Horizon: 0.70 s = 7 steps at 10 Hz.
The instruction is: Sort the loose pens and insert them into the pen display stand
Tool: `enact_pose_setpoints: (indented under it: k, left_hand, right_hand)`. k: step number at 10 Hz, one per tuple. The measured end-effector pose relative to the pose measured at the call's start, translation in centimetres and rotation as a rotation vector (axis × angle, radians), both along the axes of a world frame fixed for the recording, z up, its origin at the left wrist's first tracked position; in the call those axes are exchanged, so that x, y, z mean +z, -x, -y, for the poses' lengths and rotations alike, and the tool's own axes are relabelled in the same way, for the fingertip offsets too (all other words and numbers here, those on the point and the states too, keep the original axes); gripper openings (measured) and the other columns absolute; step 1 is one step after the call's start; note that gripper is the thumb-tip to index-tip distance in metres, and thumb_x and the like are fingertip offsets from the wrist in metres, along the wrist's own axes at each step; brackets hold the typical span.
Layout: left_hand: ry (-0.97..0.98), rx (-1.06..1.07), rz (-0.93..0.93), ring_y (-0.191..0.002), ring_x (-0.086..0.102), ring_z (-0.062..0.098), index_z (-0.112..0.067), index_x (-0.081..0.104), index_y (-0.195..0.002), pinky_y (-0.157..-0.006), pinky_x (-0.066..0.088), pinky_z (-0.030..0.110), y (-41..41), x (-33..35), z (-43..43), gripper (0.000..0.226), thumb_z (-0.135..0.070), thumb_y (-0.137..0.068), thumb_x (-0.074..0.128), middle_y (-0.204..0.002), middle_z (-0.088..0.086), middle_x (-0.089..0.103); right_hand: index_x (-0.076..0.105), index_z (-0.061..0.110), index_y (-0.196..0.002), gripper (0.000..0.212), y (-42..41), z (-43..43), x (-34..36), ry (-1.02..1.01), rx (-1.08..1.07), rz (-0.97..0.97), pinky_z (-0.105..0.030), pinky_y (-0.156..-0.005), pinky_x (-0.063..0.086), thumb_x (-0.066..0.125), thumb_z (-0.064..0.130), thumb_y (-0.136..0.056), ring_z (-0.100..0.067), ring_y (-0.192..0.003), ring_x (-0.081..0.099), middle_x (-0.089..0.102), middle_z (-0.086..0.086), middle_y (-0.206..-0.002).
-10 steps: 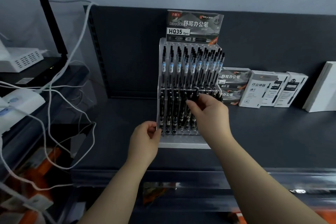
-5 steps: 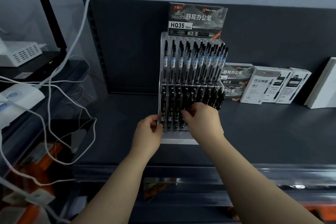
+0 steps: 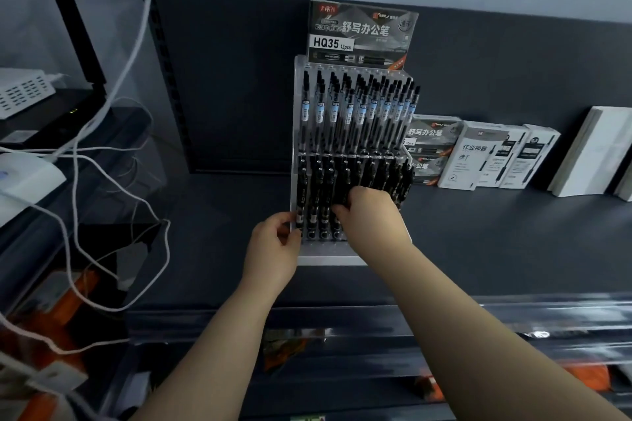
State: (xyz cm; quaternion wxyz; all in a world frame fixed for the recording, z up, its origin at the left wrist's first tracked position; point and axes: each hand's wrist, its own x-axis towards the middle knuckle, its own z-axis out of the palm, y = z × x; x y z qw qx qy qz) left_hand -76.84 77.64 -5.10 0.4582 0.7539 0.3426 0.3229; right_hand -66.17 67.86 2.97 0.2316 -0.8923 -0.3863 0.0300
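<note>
as left grip (image 3: pixel 273 246) pinches stand (image 3: pixel 328 260), pens (image 3: pixel 319 188) beside

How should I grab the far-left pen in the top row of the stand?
Pinch its black top end, coming from above: the far-left upper pen stands nearly upright with its lower end sunk in the stand, neighbours close beside it.

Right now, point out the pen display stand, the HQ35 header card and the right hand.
pen display stand (image 3: pixel 328 259), head view, bare front lip of base.
HQ35 header card (image 3: pixel 362 31), head view, middle of the card.
right hand (image 3: pixel 372 212), head view, back of the hand.
</note>
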Motion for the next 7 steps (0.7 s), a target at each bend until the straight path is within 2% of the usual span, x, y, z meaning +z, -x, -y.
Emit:
enact_pose_setpoints:
  k: [1, 2, 4, 5, 6, 7]
  left_hand:
    - [0.003, 0.000, 0.015, -0.082, 0.057, 0.010, -0.020, 0.058, -0.120, -0.066, 0.041, 0.016, -0.1, -0.1, 0.0, 0.027, -0.018, -0.094, 0.053, -0.103, 0.006, 0.059]
    - [0.014, 0.000, -0.008, -0.082, 0.057, 0.010, -0.019, 0.057, -0.123, -0.067, 0.041, 0.017, -0.1, -0.2, -0.1, 0.030, -0.020, -0.094, 0.053, -0.104, 0.006, 0.059]
    - [-0.031, 0.000, -0.048, -0.083, 0.055, 0.005, -0.021, 0.055, -0.125, -0.064, 0.038, 0.011, 0.1, 0.0, -0.1, 0.030, -0.022, -0.095, 0.052, -0.108, 0.003, 0.057]
    - [-0.063, -0.047, -0.079, -0.092, 0.056, 0.007, -0.023, 0.051, -0.130, -0.073, 0.042, 0.017, 0.5, -0.3, 0.0, 0.033, -0.028, -0.097, 0.045, -0.115, 0.002, 0.057]
    - [-0.092, -0.062, -0.147, -0.101, 0.052, 0.006, -0.023, 0.043, -0.138, -0.083, 0.040, 0.022, 1.5, 0.8, 0.6, 0.040, -0.032, -0.099, 0.039, -0.124, 0.000, 0.053]
    - [-0.255, -0.007, -0.216, -0.106, 0.049, 0.009, -0.022, 0.036, -0.143, -0.087, 0.040, 0.024, 2.4, 2.5, 1.5, 0.047, -0.034, -0.097, 0.043, -0.126, 0.001, 0.049]
  right_hand:
    - [0.047, 0.008, -0.077, 0.026, -0.1, -0.1, 0.0, 0.026, -0.003, 0.007, -0.028, -0.049, 0.033, 0.053, 0.026, -0.095, -0.023, -0.060, 0.048, 0.045, -0.002, -0.062]
    - [0.048, 0.008, -0.078, 0.025, 0.0, -0.1, 0.1, 0.015, -0.012, -0.003, -0.029, -0.051, 0.035, 0.054, 0.026, -0.094, -0.024, -0.062, 0.049, 0.048, -0.003, -0.064]
    - [0.062, 0.004, -0.090, 0.030, -0.1, 0.9, -0.6, 0.030, -0.025, -0.023, -0.029, -0.060, 0.045, 0.058, 0.034, -0.091, -0.026, -0.076, 0.061, 0.064, -0.009, -0.080]
    - [0.065, 0.011, -0.092, 0.026, -0.4, 2.2, -1.4, -0.017, -0.012, -0.020, -0.033, -0.068, 0.053, 0.059, 0.037, -0.089, -0.022, -0.079, 0.063, 0.068, -0.005, -0.082]
    - [0.066, 0.015, -0.103, 0.029, -0.5, 3.8, -1.2, -0.087, 0.019, -0.052, -0.033, -0.077, 0.053, 0.061, 0.039, -0.088, -0.018, -0.087, 0.062, 0.068, -0.001, -0.093]
    - [0.058, 0.018, -0.124, 0.044, -0.6, 5.5, -0.9, -0.144, 0.072, -0.008, -0.030, -0.088, 0.048, 0.058, 0.044, -0.088, -0.016, -0.103, 0.057, 0.061, -0.001, -0.116]
